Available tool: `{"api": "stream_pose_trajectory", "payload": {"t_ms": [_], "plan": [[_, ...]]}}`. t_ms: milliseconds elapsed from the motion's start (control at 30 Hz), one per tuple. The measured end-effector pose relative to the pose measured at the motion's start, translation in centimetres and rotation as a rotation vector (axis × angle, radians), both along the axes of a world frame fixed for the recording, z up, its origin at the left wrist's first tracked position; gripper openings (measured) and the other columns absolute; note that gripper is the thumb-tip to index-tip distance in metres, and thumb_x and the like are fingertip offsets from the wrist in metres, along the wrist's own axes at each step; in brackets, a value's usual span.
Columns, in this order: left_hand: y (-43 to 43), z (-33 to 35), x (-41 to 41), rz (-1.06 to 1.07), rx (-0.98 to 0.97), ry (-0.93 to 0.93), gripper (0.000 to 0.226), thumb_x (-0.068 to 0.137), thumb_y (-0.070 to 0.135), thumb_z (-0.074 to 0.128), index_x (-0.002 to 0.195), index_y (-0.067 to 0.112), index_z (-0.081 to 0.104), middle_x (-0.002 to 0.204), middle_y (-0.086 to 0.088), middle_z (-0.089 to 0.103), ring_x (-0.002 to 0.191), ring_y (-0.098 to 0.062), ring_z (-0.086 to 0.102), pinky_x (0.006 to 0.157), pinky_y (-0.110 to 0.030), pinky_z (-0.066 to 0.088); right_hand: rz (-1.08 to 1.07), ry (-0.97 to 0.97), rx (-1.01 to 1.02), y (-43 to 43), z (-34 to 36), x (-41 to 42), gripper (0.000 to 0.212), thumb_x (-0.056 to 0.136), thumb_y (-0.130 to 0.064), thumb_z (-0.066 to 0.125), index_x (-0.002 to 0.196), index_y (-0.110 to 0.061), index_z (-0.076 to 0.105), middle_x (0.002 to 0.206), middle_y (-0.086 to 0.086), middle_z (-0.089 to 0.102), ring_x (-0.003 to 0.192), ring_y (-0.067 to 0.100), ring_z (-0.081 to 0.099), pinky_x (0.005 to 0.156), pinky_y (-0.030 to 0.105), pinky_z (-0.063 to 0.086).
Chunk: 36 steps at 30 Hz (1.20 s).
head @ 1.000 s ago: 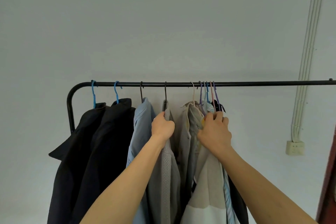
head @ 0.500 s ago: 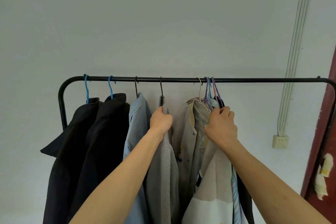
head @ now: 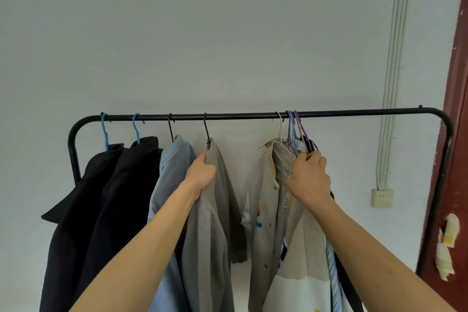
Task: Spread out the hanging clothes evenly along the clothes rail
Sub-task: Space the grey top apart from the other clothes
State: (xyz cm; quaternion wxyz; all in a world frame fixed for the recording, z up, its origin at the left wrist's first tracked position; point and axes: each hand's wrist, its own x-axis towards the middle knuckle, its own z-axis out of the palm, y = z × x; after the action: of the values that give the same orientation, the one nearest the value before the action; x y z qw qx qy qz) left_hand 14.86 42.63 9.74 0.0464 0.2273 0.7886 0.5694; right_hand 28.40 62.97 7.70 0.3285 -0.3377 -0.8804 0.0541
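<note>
A black clothes rail (head: 240, 116) runs across the view. From the left hang two black coats (head: 106, 197) on blue hangers, a light blue denim shirt (head: 169, 185) and a grey knit garment (head: 215, 210). My left hand (head: 201, 171) grips the grey garment at its shoulder. Further right hangs a beige cardigan (head: 268, 210), then a tight bunch of garments on purple and pink hangers (head: 295, 132). My right hand (head: 307, 176) is closed on that bunch just below the hooks. A gap on the rail separates the grey garment from the cardigan.
The rail's right stretch up to its bend (head: 445, 124) carries no hangers. A dark red door frame (head: 453, 159) stands close behind that end. A wall socket (head: 382, 197) and white cable conduit (head: 390, 83) are on the wall.
My right hand has slid the bunched hangers and the beige cardigan to the right, widening the gap beside the grey garment. My left hand stays on the grey garment. The view has shifted right.
</note>
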Motion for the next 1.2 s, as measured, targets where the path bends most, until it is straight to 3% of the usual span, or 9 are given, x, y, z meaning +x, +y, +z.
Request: {"api": "stream_pose_trajectory", "payload": {"t_ms": [133, 300, 467, 567, 700, 800, 1000, 1100, 1200], "plan": [[1.0, 0.1, 0.7, -0.031, 0.042, -0.061, 0.073, 0.080, -0.012, 0.032, 0.148, 0.013, 0.040, 0.130, -0.014, 0.057, 0.094, -0.027, 0.057, 0.062, -0.030, 0.052, 0.013, 0.005, 0.024, 1.1, -0.3, 0.4, 0.044, 0.080, -0.010, 0.059, 0.121, -0.002, 0.045, 0.122, 0.019, 0.039, 0.112, 0.035, 0.038, 0.076, 0.045, 0.054], [2.2, 0.2, 1.2, 0.036, 0.050, -0.049, 0.061, 0.079, -0.012, 0.032, 0.131, 0.008, 0.056, 0.084, -0.006, 0.059, 0.066, -0.019, 0.051, 0.042, -0.021, 0.039, 0.054, -0.001, 0.053, 1.2, -0.7, 0.3, 0.038, 0.081, -0.009, 0.056, 0.118, -0.004, 0.047, 0.122, 0.019, 0.039, 0.110, 0.035, 0.039, 0.073, 0.042, 0.053], [0.9, 0.2, 0.7, 0.079, 0.027, -0.032, 0.068, 0.085, -0.007, 0.031, 0.149, 0.012, 0.037, 0.130, -0.015, 0.057, 0.082, -0.021, 0.057, 0.058, -0.027, 0.046, 0.090, 0.012, 0.054, 1.2, -0.9, -0.1, 0.037, 0.079, -0.011, 0.059, 0.113, -0.004, 0.049, 0.121, 0.019, 0.039, 0.109, 0.035, 0.039, 0.071, 0.042, 0.053], [0.1, 0.2, 0.5, 0.086, 0.023, -0.028, 0.068, 0.086, -0.006, 0.031, 0.150, 0.013, 0.036, 0.134, -0.013, 0.056, 0.081, -0.018, 0.055, 0.053, -0.023, 0.045, 0.102, 0.021, 0.060, 0.5, -1.2, -0.4, 0.037, 0.078, -0.013, 0.060, 0.112, -0.004, 0.049, 0.121, 0.020, 0.040, 0.109, 0.036, 0.039, 0.072, 0.044, 0.054], [-0.1, -0.1, 0.2, 0.090, 0.059, -0.042, 0.061, 0.085, -0.006, 0.031, 0.141, 0.012, 0.049, 0.104, -0.006, 0.063, 0.085, -0.023, 0.057, 0.068, -0.031, 0.048, 0.113, 0.022, 0.038, -0.4, -1.2, -0.8, 0.039, 0.079, -0.017, 0.060, 0.114, -0.003, 0.049, 0.125, 0.021, 0.039, 0.112, 0.036, 0.037, 0.077, 0.048, 0.053], [-0.4, -0.1, -0.1, 0.077, -0.010, -0.015, 0.062, 0.087, -0.001, 0.036, 0.148, 0.013, 0.039, 0.128, -0.009, 0.057, 0.109, -0.028, 0.055, 0.095, -0.042, 0.050, 0.098, 0.026, 0.060, -0.8, -1.3, -1.1, 0.037, 0.080, -0.018, 0.059, 0.114, -0.005, 0.051, 0.123, 0.018, 0.039, 0.111, 0.035, 0.038, 0.075, 0.043, 0.050], [-0.5, -0.5, 1.2, 0.370, -0.725, 0.503, 0.083, 0.086, 0.034, 0.049, 0.156, 0.026, 0.006, 0.162, -0.012, 0.012, 0.149, -0.034, -0.002, 0.109, -0.069, 0.010, 0.166, 0.083, 0.031, -0.9, -0.9, -1.0, 0.036, 0.085, -0.040, 0.054, 0.115, -0.021, 0.057, 0.124, 0.008, 0.041, 0.114, 0.028, 0.036, 0.082, 0.038, 0.046], [1.4, -0.6, 2.7, 0.342, -0.686, 0.810, 0.073, 0.086, 0.047, 0.044, 0.153, 0.027, 0.020, 0.161, -0.010, 0.018, 0.149, -0.029, -0.002, 0.110, -0.069, 0.006, 0.220, 0.157, -0.048, -0.7, -0.9, -0.3, 0.032, 0.089, -0.046, 0.047, 0.114, -0.032, 0.062, 0.126, 0.003, 0.044, 0.116, 0.025, 0.038, 0.088, 0.039, 0.045], [4.5, -1.0, 3.8, 0.142, -0.519, 0.742, 0.069, 0.085, 0.056, 0.039, 0.148, 0.029, 0.033, 0.157, -0.006, 0.031, 0.146, -0.027, 0.016, 0.113, -0.060, 0.017, 0.252, 0.175, -0.115, -0.3, -1.0, 0.4, 0.035, 0.083, -0.041, 0.053, 0.118, -0.037, 0.061, 0.130, -0.001, 0.044, 0.120, 0.024, 0.035, 0.092, 0.039, 0.043]]}}
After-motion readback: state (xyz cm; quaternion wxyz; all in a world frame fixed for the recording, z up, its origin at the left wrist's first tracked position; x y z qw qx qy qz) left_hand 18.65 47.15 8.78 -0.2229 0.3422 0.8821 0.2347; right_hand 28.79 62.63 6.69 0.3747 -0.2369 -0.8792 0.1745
